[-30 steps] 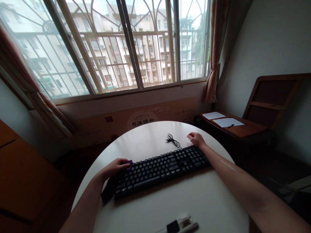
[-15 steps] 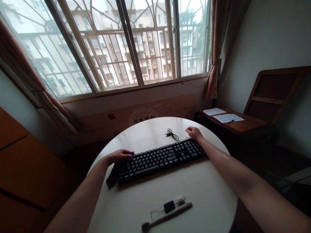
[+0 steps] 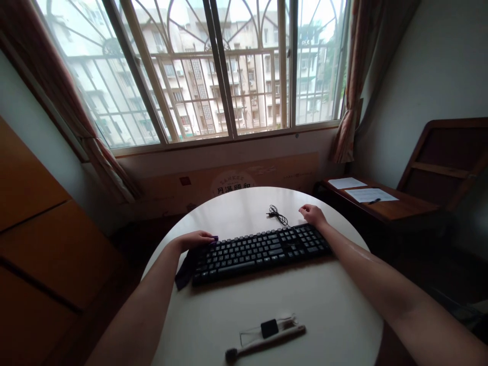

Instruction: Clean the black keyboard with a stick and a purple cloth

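Observation:
A black keyboard (image 3: 261, 249) lies across the middle of the round white table (image 3: 324, 305). My left hand (image 3: 195, 239) rests at the keyboard's left end, fingers curled on a small purple thing (image 3: 214, 238), above a dark cloth (image 3: 185, 269) that hangs by that end. My right hand (image 3: 312, 214) sits at the keyboard's far right corner with fingers bent; what it holds, if anything, is hidden. The keyboard's coiled black cable (image 3: 278, 215) lies just behind.
Near the table's front edge lie a long white brush (image 3: 267, 343) and a small black-and-white item (image 3: 269, 328). A wooden side table (image 3: 381, 201) with papers (image 3: 369, 194) and a pen stands right. A barred window, curtains and a cardboard box (image 3: 232, 179) are behind.
The view has shifted, so the table and keyboard sit a little to the right in the picture. Both hands stay at the keyboard's ends.

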The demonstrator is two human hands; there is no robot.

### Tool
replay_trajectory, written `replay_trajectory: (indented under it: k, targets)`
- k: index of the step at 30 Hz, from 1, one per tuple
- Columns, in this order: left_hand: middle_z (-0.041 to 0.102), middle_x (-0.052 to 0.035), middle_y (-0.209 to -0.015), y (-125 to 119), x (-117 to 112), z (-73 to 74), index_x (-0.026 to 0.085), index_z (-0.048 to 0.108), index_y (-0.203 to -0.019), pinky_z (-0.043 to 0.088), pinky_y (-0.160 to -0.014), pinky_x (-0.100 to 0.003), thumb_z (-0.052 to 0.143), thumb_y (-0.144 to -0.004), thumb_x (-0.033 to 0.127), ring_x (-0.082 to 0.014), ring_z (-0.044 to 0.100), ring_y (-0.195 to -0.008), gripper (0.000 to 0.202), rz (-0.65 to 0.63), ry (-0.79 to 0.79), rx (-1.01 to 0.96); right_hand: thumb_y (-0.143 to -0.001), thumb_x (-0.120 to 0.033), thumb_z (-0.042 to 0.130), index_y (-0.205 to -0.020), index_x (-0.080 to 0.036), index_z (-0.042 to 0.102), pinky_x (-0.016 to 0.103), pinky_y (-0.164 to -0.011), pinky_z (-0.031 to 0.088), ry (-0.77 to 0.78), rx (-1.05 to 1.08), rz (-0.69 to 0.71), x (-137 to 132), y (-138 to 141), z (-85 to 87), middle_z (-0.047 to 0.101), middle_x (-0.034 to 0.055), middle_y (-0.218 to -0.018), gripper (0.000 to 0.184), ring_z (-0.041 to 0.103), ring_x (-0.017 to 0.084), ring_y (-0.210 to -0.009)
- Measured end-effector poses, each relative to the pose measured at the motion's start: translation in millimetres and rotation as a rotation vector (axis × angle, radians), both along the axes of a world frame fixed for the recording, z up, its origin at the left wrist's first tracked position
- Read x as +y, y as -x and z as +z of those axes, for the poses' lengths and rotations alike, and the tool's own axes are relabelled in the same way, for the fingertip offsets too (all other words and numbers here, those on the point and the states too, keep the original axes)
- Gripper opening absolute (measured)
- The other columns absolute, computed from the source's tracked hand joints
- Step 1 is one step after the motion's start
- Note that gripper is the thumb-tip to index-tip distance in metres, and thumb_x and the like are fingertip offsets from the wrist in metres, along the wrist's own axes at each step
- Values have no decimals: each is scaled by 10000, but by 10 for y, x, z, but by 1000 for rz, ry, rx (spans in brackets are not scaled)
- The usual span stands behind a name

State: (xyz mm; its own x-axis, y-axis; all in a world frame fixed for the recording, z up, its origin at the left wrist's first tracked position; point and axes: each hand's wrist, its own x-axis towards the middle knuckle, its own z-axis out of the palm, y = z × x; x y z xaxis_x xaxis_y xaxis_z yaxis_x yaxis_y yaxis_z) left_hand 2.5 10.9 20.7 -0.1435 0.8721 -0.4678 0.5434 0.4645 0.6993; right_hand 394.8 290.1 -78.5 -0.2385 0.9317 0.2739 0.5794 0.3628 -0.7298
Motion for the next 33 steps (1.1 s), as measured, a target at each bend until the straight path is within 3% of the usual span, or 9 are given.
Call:
replay_trajectory:
  k: [10, 15, 23, 28, 33]
  targets:
    - [698, -44, -818, 92, -23, -55, 168, 701, -876, 442, -635, -246, 761, -565, 627, -192, 604, -739, 558, 54, -20, -130, -785, -387, 519, -832, -187, 708, 223, -645, 389, 14, -27, -20, -61, -17, 57, 676, 32, -776, 279, 575, 136, -683]
    - [708, -49, -860, 184, -3, -72, 160, 694, -914, 470, -670, -251, 789, -579, 521, -198, 626, -772, 502, 60, -63, -220, -782, -397, 507, -835, -177, 702, 227, -646, 391, 3, -16, -16, -68, -32, 56, 669, 33, -754, 298, 571, 136, -679]
    - [707, -90, -956, 293, -35, -209, 139, 638, -995, 500, -689, -290, 773, -617, 429, -238, 652, -832, 495, 146, -321, -262, -780, -442, 498, -819, -167, 696, 234, -625, 398, -2, -3, 4, -34, -41, 5, 649, 28, -678, 341, 565, 139, -634]
    - [704, -84, -907, 172, -66, -57, 149, 615, -940, 486, -674, -286, 755, -658, 442, -231, 641, -816, 431, 98, -395, -264, -770, -480, 507, -841, -160, 690, 228, -575, 388, 20, 5, 24, 34, -58, -54, 631, 22, -631, 375, 546, 129, -562]
    - [685, -36, -827, -123, -68, 96, 161, 617, -790, 447, -650, -263, 708, -691, 444, -219, 618, -794, 313, -126, -320, -95, -763, -488, 522, -845, -140, 692, 226, -553, 387, 17, 35, 55, 56, -72, -75, 619, 30, -602, 396, 534, 124, -529]
